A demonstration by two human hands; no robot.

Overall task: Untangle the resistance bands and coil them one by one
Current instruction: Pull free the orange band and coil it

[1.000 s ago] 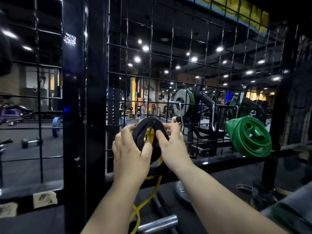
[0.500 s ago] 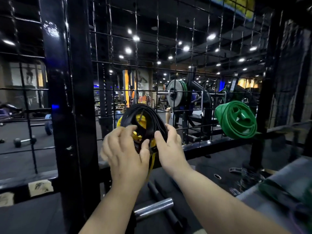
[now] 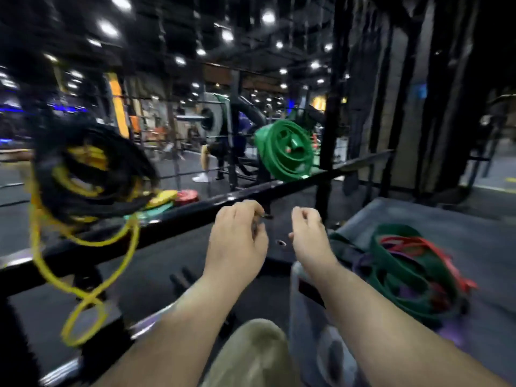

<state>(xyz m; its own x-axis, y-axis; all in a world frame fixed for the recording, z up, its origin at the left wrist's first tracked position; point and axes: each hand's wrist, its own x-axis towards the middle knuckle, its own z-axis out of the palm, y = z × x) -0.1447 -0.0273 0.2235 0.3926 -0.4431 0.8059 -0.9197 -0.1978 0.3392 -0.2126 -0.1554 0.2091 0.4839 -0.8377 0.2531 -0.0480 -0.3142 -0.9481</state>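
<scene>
Resistance bands in three spots. Black-and-yellow coil (image 3: 92, 174) hangs at far left against the rack, above the black rail (image 3: 293, 185), motion-blurred; a loose yellow loop (image 3: 83, 317) trails down from it below the rail. Green coil (image 3: 284, 150) sits up on the rail further right, well apart from the first. Tangled pile (image 3: 413, 272) of green, red and purple bands lies on a grey surface (image 3: 418, 213) at lower right.

Left hand (image 3: 237, 238) and right hand (image 3: 310, 236) are mid-frame, side by side, not touching each other. Fingers on both are loosely curled, palms down, with nothing held. Right hand is near the pile's left edge, not touching it. Neither hand is on any coil. Coloured weight plates (image 3: 173, 196) lie on the floor behind the rail.
</scene>
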